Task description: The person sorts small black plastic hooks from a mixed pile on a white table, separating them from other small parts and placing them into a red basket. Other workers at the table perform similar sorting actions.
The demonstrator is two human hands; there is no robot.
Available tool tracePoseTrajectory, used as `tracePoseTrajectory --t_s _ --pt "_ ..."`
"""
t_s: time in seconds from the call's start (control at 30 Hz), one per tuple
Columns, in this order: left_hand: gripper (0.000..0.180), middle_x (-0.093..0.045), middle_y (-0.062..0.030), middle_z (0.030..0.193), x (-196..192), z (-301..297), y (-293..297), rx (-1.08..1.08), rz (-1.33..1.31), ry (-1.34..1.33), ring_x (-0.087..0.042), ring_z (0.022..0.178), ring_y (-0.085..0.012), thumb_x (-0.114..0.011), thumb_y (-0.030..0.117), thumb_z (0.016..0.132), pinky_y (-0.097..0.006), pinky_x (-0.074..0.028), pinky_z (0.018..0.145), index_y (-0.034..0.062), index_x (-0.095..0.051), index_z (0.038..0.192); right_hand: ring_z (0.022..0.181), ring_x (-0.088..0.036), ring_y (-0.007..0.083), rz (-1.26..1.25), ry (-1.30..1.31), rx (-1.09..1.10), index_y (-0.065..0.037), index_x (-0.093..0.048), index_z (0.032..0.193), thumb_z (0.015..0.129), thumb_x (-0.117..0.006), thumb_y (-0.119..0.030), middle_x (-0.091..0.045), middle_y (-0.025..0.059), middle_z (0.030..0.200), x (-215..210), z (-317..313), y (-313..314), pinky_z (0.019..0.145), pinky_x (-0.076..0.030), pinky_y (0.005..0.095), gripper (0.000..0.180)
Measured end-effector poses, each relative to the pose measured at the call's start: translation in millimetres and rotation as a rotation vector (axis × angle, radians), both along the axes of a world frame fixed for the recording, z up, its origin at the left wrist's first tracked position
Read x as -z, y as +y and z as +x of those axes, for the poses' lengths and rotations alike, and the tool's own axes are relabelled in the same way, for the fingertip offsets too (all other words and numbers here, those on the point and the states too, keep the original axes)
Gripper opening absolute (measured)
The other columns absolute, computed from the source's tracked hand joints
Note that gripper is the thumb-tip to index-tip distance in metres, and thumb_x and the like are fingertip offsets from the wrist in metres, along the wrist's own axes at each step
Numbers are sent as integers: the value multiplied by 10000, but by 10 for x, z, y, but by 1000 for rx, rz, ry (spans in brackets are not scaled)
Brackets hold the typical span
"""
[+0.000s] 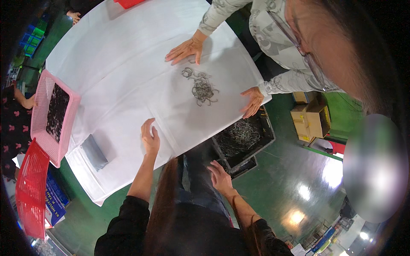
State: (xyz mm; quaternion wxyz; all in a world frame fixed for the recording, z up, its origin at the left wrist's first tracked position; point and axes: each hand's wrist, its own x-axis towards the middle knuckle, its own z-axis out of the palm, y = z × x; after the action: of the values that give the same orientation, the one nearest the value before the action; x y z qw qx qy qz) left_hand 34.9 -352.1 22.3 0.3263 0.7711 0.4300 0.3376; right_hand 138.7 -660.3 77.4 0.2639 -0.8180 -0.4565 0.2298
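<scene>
Both hands of the person wearing the camera are empty: the left hand (149, 135) rests on the near edge of a white cloth (128, 77) covering the table, fingers loosely curled, while the right hand (220, 177) hangs open off the table, above the person's lap, just beside a black crate (265, 128) of grey metal rings. A small tangle of the same metal rings (201, 87) lies on the cloth, well apart from the left hand. Across the table a co-worker in a patterned grey sleeve presses one flat hand (185, 49) just beyond the tangle and grips the cloth's edge with the other hand (253, 101). A pink basket (42, 91) of dark pieces sits at the table's left, with a red basket (30, 192) below it.
</scene>
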Motion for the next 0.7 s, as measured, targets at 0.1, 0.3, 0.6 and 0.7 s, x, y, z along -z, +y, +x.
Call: tracePoseTrajectory --t_s 0.1,0.3,0.6,0.7 --pt "310 -602 -107 1096 86 -57 21 -90 45 24 -555 1014 -287 -480 -54 810 -362 -477 806 50 -588 1081 945 -606 302 -50 26 47 -128 -543 1117 810 -531 -37 -519 89 1210 71 8 -171 714 -529 393 321" --pt "276 -592 -85 1126 -14 -49 -33 -117 -59 31 -556 1012 -270 -456 -29 849 -350 -483 772 49 -579 1083 857 -618 295 34 62 42 -142 -527 1124 835 -524 -67 -519 58 1203 172 -76 -139 641 -534 406 298" --pt "271 -588 -86 1122 -84 156 -231 -13 -73 0 -546 1030 -262 -454 -19 861 -342 -489 771 47 -574 1094 817 -620 294 9 49 51 -137 -555 1032 809 -539 -28 -574 53 1057 176 -93 -128 626 -528 375 248" --pt "272 -584 -110 1115 -80 279 -245 5 -106 -19 -542 1038 -281 -465 -22 852 -357 -477 811 47 -576 1090 829 -617 292 -11 57 67 -127 -555 1030 807 -543 -34 -577 58 1059 171 -77 -222 643 -523 384 242"
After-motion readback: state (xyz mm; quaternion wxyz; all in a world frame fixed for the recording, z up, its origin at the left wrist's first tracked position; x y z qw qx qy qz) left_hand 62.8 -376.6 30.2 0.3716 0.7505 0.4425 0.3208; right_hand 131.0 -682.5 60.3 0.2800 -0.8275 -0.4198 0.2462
